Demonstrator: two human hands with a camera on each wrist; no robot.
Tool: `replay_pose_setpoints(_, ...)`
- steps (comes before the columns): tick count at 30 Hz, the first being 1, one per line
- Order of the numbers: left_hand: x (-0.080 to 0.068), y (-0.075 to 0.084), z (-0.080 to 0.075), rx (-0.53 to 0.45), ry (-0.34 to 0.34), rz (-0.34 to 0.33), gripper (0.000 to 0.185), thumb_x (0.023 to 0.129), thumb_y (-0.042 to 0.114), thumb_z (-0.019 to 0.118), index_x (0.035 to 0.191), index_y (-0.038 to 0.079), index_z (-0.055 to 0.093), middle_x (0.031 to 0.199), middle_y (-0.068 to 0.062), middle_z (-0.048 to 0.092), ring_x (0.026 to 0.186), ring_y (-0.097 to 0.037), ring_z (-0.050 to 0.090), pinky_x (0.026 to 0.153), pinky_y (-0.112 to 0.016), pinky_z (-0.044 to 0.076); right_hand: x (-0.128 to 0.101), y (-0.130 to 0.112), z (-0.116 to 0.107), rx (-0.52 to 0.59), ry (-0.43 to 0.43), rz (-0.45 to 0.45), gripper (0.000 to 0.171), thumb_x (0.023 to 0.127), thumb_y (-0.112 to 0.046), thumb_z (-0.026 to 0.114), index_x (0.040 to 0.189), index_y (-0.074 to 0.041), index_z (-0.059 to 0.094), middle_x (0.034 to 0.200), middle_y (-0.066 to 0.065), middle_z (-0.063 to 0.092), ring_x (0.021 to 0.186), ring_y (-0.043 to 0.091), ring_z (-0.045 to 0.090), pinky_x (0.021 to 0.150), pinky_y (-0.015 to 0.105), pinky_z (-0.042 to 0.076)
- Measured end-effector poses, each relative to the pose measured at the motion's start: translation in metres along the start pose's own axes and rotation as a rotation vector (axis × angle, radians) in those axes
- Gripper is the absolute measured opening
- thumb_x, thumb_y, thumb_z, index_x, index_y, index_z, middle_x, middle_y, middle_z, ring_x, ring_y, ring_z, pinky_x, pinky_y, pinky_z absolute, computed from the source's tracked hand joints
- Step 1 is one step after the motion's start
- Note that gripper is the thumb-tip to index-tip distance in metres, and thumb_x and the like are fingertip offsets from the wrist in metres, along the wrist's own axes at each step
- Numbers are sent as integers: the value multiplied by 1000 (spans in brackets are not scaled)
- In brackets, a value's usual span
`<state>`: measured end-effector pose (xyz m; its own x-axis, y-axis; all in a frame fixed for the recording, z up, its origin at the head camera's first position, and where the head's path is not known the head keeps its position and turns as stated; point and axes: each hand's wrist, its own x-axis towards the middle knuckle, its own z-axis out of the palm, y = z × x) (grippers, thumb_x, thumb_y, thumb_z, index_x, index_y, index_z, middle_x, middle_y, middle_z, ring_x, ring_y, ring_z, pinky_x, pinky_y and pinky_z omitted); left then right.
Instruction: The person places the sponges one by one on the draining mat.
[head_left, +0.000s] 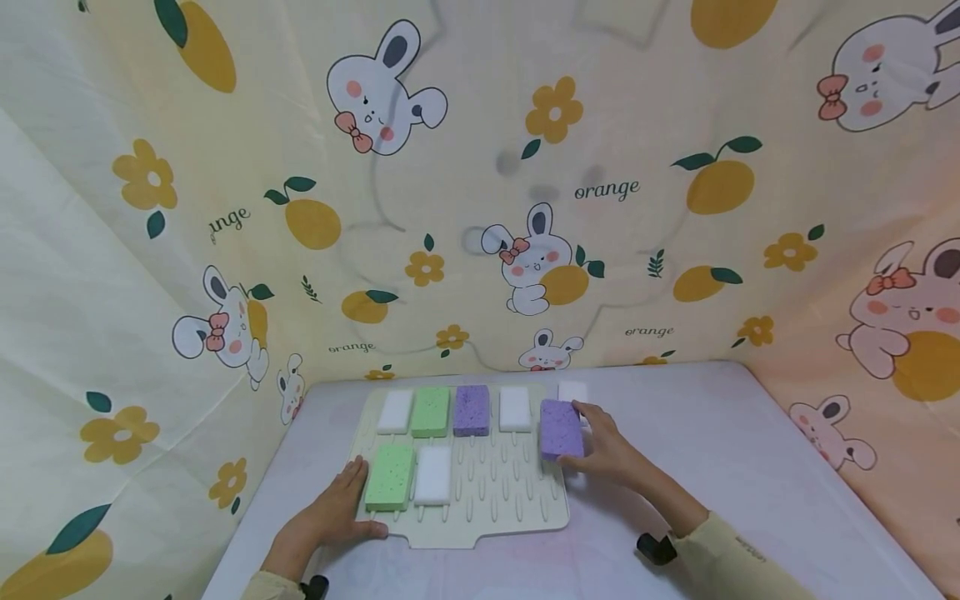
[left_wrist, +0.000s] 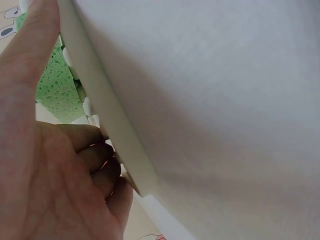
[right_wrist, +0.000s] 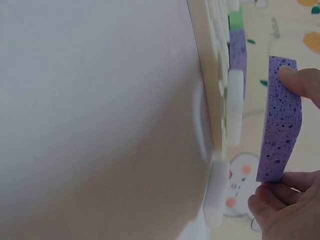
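Note:
My right hand (head_left: 606, 446) pinches a purple sponge (head_left: 561, 429) by its ends, thumb at one end and fingertips at the other. In the right wrist view the purple sponge (right_wrist: 281, 120) shows a gap from the board's surface. Below it lies a cream ridged board (head_left: 517, 523), its right far corner overlapped by the sponge in the head view. My left hand (head_left: 330, 508) rests at the board's near left corner, fingers along the left edge and thumb along the near edge. Beside those fingers lies a green sponge (head_left: 390, 477), with a white sponge (head_left: 432, 475) to its right.
Along the board's far row lie a white sponge (head_left: 395, 412), a green sponge (head_left: 431, 412), a purple sponge (head_left: 471, 410) and another white sponge (head_left: 514, 409). One more white block (head_left: 572, 390) lies off the board, partly hidden behind the held sponge. Printed cloth (head_left: 465, 167) surrounds the white table (head_left: 675, 417).

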<state>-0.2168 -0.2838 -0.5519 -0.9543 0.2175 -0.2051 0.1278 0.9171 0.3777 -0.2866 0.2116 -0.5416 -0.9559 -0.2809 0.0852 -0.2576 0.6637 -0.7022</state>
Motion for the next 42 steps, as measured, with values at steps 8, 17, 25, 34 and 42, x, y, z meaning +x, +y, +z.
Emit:
replay_pose_setpoints(8,1,-2,1,9,-5,-7,136,73,67,89,165,-11,25,173,-31,21,160,-50,22,130,-61,26,-5,-13,17,21,-32,-28,116,81,-37,96,167,1,27,168,28,33,155,52,29,121,74,34)
replay_pose_setpoints(17,0,-1,2,-2,-10,-16,137,72,68,88,165,-10,24,174,-30,20,161,-49,20,130,-62,25,-12,-27,33,94,-50,-39,114,79,-34,97,166,1,30,169,25,33,157,48,29,125,71,29)
replay_pose_setpoints(25,-2,2,-1,1,-5,-19,137,73,67,89,165,-11,25,174,-31,20,160,-50,21,130,-62,26,-12,-34,49,97,-53,-100,113,78,-34,98,164,3,34,166,26,38,154,50,33,123,71,32)
replay_pose_setpoints(34,-1,0,1,2,-3,-18,137,72,68,89,165,-11,25,174,-31,20,161,-50,20,130,-62,25,-17,-47,62,106,-72,-113,112,78,-30,99,162,6,34,164,30,39,152,55,33,122,74,31)
replay_pose_setpoints(42,0,-2,2,6,-3,-8,138,72,69,88,165,-11,25,174,-31,20,161,-50,20,130,-62,25,-16,-60,70,114,-109,-92,112,80,-30,97,162,8,33,165,31,36,153,53,33,125,71,29)
